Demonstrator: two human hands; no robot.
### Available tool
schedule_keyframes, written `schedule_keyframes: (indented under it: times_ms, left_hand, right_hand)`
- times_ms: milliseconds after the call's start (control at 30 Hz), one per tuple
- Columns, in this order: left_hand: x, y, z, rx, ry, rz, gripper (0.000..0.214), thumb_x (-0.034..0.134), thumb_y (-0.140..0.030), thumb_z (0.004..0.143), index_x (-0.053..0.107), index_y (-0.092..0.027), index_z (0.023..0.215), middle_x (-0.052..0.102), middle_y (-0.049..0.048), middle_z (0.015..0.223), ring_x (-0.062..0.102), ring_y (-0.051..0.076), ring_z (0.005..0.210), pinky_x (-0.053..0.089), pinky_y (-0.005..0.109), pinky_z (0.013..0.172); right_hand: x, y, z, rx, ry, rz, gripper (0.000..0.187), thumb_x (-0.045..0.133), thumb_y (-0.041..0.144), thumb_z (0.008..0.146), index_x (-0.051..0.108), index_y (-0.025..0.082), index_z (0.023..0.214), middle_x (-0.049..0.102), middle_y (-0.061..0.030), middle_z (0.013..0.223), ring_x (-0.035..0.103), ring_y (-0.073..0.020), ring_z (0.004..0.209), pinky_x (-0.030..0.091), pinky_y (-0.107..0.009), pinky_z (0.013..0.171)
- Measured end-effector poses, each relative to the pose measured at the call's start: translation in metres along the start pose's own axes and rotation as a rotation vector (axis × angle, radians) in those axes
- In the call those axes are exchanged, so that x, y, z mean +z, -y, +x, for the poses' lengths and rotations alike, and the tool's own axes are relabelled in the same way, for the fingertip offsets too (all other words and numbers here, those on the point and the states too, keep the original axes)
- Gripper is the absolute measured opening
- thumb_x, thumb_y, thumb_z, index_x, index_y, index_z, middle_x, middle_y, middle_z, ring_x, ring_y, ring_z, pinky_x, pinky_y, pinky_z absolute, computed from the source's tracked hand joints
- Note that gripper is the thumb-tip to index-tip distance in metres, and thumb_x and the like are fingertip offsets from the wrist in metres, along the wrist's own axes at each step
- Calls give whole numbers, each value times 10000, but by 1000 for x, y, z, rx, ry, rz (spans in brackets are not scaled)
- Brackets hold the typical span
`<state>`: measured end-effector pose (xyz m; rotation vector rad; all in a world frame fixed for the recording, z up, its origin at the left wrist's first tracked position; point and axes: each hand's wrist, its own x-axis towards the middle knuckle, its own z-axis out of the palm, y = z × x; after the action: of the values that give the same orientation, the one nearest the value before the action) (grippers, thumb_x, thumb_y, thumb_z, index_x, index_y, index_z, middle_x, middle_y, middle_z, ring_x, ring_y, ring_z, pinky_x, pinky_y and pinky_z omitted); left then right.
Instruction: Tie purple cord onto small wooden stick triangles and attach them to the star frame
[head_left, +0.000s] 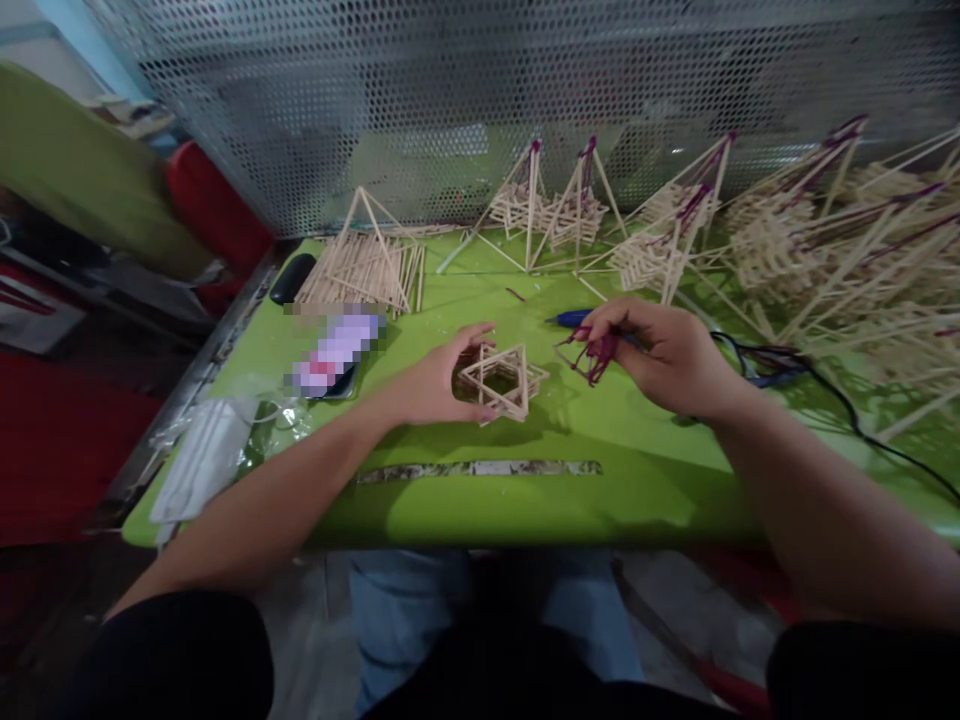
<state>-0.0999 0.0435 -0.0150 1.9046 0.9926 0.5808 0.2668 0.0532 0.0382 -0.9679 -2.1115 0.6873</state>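
Note:
My left hand point(439, 385) curls around a small triangular frame of stacked wooden sticks point(504, 382) that rests on the green table point(480, 500); thumb and fingers touch its left side. My right hand point(671, 355) is closed in a pinch on a bundle of dark purple strings point(592, 355), held just right of the frame and above the table. A blue pen-like tool point(568, 319) pokes out behind the right hand's fingers.
A pile of loose sticks point(364, 270) lies at the back left, with several finished stick pyramids point(555, 205) along the back and right. A phone point(334, 355), a face mask point(202, 455), a ruler point(480, 468), a black cable point(847, 405) and a mesh wall point(480, 90) surround the workspace.

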Motion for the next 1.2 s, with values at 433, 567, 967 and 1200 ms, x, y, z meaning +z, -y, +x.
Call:
schedule_keyframes:
  times_ms: [433,567,967,1200]
  left_hand:
    - [28,-44,-16,294,-363,127,355,868,-429,1009,800,-193,1266,844,69,1064,794,233,958,644,407,958]
    - [40,-47,-16,250,-449,42,349,868,-384,989,801,-174,1259,844,50,977,730,165,789,600,299,752]
    - [44,-71,-20,-5,-282,42,371,790,-538,992,858,-177,933,751,23,742,574,142,624,403,292,601]
    - [49,-67,-22,3,-372,105,308,800,-452,978,839,-180,839,714,13,676,567,135,617,406,278,605]
  right_hand:
    - [48,33,-10,95,-191,498,126,912,335,1033,817,253,1045,868,-51,996,825,-205,820,692,-353,749]
    - [56,43,-14,83,-174,475,98,913,249,1005,825,249,1048,881,-52,1026,834,-208,873,680,-338,781]
    - [68,50,-25,-98,-194,378,241,772,69,1021,828,277,1131,884,-52,1167,868,-202,1101,709,-318,952]
    - [67,66,-35,-347,-124,103,295,680,14,1039,786,241,1195,880,-93,1218,869,-217,1170,710,-343,1036]
